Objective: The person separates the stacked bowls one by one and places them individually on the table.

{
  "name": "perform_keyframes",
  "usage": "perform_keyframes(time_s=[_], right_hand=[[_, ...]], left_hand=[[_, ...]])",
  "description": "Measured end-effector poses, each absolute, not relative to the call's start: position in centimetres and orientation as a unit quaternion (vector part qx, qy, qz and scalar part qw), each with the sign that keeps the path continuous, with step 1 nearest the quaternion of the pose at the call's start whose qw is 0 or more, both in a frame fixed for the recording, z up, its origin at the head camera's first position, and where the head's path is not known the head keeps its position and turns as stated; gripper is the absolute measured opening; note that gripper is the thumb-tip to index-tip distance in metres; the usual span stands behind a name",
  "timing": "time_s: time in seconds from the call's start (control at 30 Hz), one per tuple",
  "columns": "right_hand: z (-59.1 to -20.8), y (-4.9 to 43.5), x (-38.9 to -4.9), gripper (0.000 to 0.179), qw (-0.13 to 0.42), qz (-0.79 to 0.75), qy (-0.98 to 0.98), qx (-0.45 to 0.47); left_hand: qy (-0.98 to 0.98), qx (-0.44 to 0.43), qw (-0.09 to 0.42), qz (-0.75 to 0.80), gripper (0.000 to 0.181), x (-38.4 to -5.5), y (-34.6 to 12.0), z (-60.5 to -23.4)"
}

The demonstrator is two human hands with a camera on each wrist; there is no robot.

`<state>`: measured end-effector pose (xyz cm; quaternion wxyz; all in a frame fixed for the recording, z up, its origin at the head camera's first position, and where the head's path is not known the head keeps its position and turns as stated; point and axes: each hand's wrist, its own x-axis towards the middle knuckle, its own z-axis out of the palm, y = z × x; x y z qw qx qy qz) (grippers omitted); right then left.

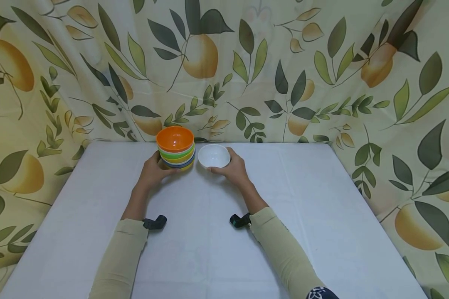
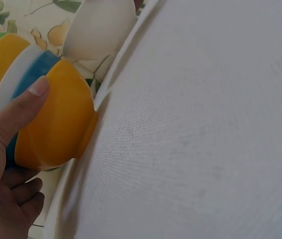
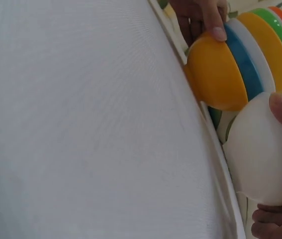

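A stack of nested bowls (image 1: 175, 140) stands near the far side of the table, orange on top, with green, yellow, white and blue ones below. My left hand (image 1: 152, 171) grips this stack low on its left side. In the left wrist view, the thumb (image 2: 29, 102) lies across the blue bowl and the bottom yellow bowl (image 2: 61, 117). Just right of the stack is a single white bowl (image 1: 213, 156), upright. My right hand (image 1: 236, 168) holds it from the right, thumb at the front. Whether its base touches the table is unclear.
A white cloth covers the table (image 1: 209, 249), whose far edge runs right behind the bowls. Beyond it hangs a curtain (image 1: 217, 83) printed with fruit and leaves. Dark wrist cameras (image 1: 155, 222) are strapped at both sleeve cuffs.
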<state>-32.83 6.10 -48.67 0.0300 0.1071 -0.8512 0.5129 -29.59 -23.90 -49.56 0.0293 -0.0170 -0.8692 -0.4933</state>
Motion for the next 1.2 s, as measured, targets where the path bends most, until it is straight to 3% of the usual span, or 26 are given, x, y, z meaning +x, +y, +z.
perform_keyframes(time_s=[1.2], right_hand=[[-49.03,6.47,-33.13,0.100,0.001,0.478,-0.873,0.099]], left_hand=[[-0.867,-0.018,0.035,-0.496,0.103,-29.58,-23.91,-49.63]])
